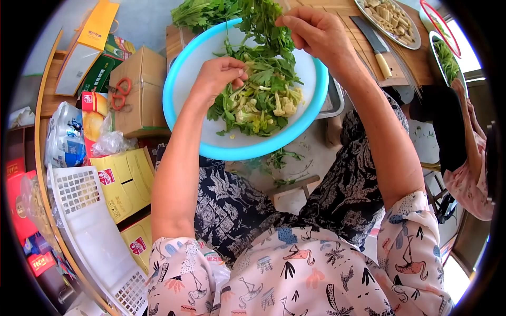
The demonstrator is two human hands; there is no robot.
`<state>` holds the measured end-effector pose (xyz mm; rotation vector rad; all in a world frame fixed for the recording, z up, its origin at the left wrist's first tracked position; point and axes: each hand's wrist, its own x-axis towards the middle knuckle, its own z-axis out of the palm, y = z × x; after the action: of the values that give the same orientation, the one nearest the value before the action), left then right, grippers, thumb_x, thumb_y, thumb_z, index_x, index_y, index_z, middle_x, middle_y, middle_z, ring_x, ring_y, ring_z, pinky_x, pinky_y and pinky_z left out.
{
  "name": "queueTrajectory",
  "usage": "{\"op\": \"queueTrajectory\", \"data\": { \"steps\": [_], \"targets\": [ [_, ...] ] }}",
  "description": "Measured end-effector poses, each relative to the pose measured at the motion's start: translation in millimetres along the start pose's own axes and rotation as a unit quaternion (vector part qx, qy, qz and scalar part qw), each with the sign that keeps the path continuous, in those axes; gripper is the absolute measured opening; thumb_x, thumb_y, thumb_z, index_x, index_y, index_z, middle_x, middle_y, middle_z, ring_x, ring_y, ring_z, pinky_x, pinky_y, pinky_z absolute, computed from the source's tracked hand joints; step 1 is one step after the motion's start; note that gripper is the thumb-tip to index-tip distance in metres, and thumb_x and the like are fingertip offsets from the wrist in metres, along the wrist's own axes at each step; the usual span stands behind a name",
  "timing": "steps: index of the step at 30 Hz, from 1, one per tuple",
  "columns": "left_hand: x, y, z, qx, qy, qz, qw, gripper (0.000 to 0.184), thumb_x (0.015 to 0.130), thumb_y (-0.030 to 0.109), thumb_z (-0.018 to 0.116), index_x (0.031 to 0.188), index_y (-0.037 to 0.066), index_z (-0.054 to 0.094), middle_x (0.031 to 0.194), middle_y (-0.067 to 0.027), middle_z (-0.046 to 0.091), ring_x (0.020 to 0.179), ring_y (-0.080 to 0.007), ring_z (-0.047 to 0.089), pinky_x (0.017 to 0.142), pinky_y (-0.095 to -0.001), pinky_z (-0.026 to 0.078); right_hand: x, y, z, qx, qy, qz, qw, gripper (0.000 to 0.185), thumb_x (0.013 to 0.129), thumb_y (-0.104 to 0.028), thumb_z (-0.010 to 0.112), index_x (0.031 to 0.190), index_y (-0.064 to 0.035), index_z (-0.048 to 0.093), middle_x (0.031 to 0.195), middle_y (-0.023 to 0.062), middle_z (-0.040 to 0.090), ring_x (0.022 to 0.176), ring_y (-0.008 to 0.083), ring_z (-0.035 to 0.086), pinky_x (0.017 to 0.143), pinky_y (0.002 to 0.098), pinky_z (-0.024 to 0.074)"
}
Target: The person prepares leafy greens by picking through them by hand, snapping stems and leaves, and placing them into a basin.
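Leafy greens [267, 29], mid-sorting by the look

Held up above blue-rimmed basin [237, 153]. Right grip [322, 38] pinched on them; left grip [215, 80] fingertips together, hold unclear. Likely step: picking over; next move seemingly calls for a light tug. Cleaver [371, 38] on wooden surface [399, 80] beyond.

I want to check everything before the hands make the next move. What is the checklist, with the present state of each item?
1. Greens gripped: ok, right hand pinches them.
2. Basin below both hands: ok.
3. Left hand free: cannot tell; its curled fingers could hide a small piece.
4. Cauliflower inside basin: ok, among leaves.
5. Knife out of both hands: ok, lying apart.
6. Floor free of scraps: not ok.
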<state>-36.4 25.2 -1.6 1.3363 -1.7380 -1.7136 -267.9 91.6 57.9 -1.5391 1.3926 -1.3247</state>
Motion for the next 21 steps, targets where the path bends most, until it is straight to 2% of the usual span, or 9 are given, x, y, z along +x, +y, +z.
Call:
{"op": "queueTrajectory", "data": {
  "steps": [1,3,4,5,7,12,13,15,21],
  "targets": [
    [-2.3,3.6,-0.7,0.001,0.0,0.002,1.0,0.021,0.087,0.004,0.058,0.105,-0.005,0.06,0.088,-0.0107,0.065,0.071,-0.0127,0.06,0.065,-0.0265,0.048,-0.3,1.6,-1.6,-0.001,0.001,-0.002,1.0,0.023,0.094,-0.021,0.053,0.096,-0.0031,0.067,0.056,-0.0055,0.046,0.048,0.0017,0.037,0.044,0.0188,0.0287],
    [-6.8,11.7,-4.8,-0.085,0.024,0.048,0.995,0.018,0.087,0.007,0.059,0.103,-0.004,0.061,0.086,-0.0101,0.065,0.066,-0.0117,0.055,0.06,-0.0266,0.045,-0.1,0.5,-3.6,-0.003,-0.004,-0.011,1.0,0.02,0.091,-0.02,0.055,0.09,-0.0041,0.067,0.056,-0.0027,0.053,0.05,0.0034,0.046,0.046,0.0219,0.0356],
    [-6.1,12.3,-9.1,-0.119,0.031,0.064,0.99,0.017,0.088,0.009,0.061,0.1,-0.002,0.062,0.085,-0.0092,0.065,0.065,-0.011,0.052,0.057,-0.0266,0.041,0.8,1.3,-4.0,-0.001,-0.014,-0.012,1.0,0.02,0.091,-0.019,0.055,0.09,-0.0027,0.067,0.055,-0.0024,0.053,0.05,0.0036,0.046,0.045,0.0225,0.035],
    [-7.0,15.2,-12.5,-0.118,0.034,0.068,0.99,0.017,0.088,0.009,0.061,0.1,-0.002,0.062,0.085,-0.0092,0.065,0.065,-0.011,0.052,0.057,-0.0266,0.041,0.4,0.3,-3.3,-0.001,-0.015,-0.018,1.0,0.02,0.091,-0.019,0.055,0.09,-0.0027,0.067,0.055,-0.0024,0.053,0.05,0.0036,0.046,0.045,0.0225,0.035],
    [-12.3,20.1,-20.6,-0.202,0.068,0.095,0.972,0.014,0.088,0.01,0.061,0.098,-0.001,0.062,0.085,-0.0076,0.063,0.065,-0.0108,0.051,0.056,-0.026,0.04,-3.3,-4.5,1.3,0.002,-0.025,-0.003,1.0,0.02,0.091,-0.018,0.055,0.088,-0.0015,0.066,0.054,-0.0022,0.052,0.05,0.0039,0.045,0.046,0.0225,0.035],
    [-21.4,27.9,-36.1,-0.31,0.085,0.117,0.94,0.021,0.087,0.013,0.063,0.105,0.002,0.059,0.08,-0.0023,0.057,0.057,-0.0065,0.041,0.049,-0.0202,0.03,-11.8,-8.2,16.8,-0.026,-0.065,0.018,0.997,0.018,0.09,-0.016,0.055,0.088,-0.001,0.065,0.055,-0.0002,0.053,0.051,0.0055,0.047,0.047,0.0238,0.0373],
    [-23.1,28.2,-37.8,-0.31,0.086,0.12,0.939,0.021,0.087,0.013,0.063,0.105,0.002,0.059,0.08,-0.0023,0.057,0.057,-0.0065,0.041,0.049,-0.0202,0.03,-13.5,-9.8,19.5,-0.029,-0.08,0.028,0.996,0.017,0.09,-0.014,0.055,0.088,-0.0007,0.064,0.056,0.0,0.053,0.051,0.0062,0.048,0.048,0.0241,0.0383],
    [-25.8,27.5,-41.1,-0.327,0.087,0.115,0.934,0.02,0.087,0.015,0.064,0.103,0.003,0.06,0.08,-0.0012,0.057,0.055,-0.0065,0.039,0.048,-0.02,0.029,-16.6,-11.9,27.9,-0.029,-0.096,0.023,0.995,0.018,0.092,-0.015,0.053,0.091,-0.0009,0.064,0.056,-0.0037,0.047,0.051,0.0033,0.042,0.048,0.0202,0.0336],
    [-27.8,28.4,-33.3,-0.382,0.126,0.124,0.907,0.018,0.087,0.017,0.064,0.099,0.004,0.061,0.081,-0.001,0.058,0.056,-0.0072,0.04,0.049,-0.0197,0.031,-19.1,-16.7,44.3,-0.022,-0.127,0.027,0.991,0.018,0.094,-0.015,0.052,0.091,0.0,0.063,0.058,-0.0031,0.048,0.052,0.004,0.044,0.048,0.0212,0.035]
  ]
}}
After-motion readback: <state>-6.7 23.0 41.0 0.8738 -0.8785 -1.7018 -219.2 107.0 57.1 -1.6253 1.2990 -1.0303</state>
